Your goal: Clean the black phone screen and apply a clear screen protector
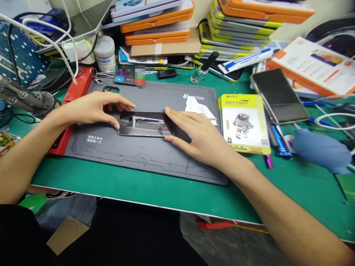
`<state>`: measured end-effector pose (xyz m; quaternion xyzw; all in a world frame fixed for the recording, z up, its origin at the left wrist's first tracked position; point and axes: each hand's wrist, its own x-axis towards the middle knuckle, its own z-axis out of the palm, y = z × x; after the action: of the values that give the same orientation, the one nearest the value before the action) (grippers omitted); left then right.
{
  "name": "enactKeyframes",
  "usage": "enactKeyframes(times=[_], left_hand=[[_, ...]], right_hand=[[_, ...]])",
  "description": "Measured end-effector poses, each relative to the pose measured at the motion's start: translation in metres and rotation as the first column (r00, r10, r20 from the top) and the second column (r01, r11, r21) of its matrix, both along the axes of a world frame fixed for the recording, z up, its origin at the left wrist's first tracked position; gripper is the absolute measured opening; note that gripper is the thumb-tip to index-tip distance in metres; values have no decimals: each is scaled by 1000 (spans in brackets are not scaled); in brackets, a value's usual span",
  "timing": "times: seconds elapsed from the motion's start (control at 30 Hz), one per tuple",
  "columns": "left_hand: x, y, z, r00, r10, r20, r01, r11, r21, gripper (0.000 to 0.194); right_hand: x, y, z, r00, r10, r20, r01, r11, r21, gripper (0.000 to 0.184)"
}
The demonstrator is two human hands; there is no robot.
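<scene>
A smartphone [146, 124] lies screen up on a dark grey work mat [133, 155], its black glass reflecting the surroundings. My left hand [94, 107] holds its left end, thumb at the near corner and fingers curled by the far edge. At the other end my right hand [196, 133] grips the phone, with its fingers on the far corner and its thumb along the near edge. A white cloth [200, 109] rests on the mat just behind my right hand.
Right of the mat are a yellow battery box [244, 123], a second phone [279, 96] and a blue air blower [321, 149]. Orange cases [158, 22] are stacked at the back. A paste jar [104, 53] and glass bottle [200, 74] stand behind the mat.
</scene>
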<state>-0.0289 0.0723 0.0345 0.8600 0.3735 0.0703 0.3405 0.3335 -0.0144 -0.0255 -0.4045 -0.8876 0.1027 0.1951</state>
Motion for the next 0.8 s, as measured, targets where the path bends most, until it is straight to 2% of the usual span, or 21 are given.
enactKeyframes(times=[0.27, 0.33, 0.43, 0.53, 0.8], left_hand=[[-3, 3, 2, 1000, -15, -18, 15, 1000, -9, 67], [-4, 4, 2, 1000, -12, -11, 12, 1000, -15, 59], [-3, 2, 3, 1000, 24, 4, -24, 1000, 1, 46], [0, 0, 3, 998, 68, 16, -68, 998, 17, 44], [2, -3, 4, 991, 133, 18, -133, 991, 17, 46]], right_hand=[[-2, -6, 2, 999, -12, -42, 14, 998, 55, 84], [-1, -7, 5, 998, -18, -64, 24, 996, 85, 75], [0, -9, 8, 997, -14, -77, 25, 988, 150, 48], [1, -11, 10, 998, -2, -68, 15, 981, 192, 29], [0, -12, 9, 996, 87, -32, -77, 972, 223, 27]])
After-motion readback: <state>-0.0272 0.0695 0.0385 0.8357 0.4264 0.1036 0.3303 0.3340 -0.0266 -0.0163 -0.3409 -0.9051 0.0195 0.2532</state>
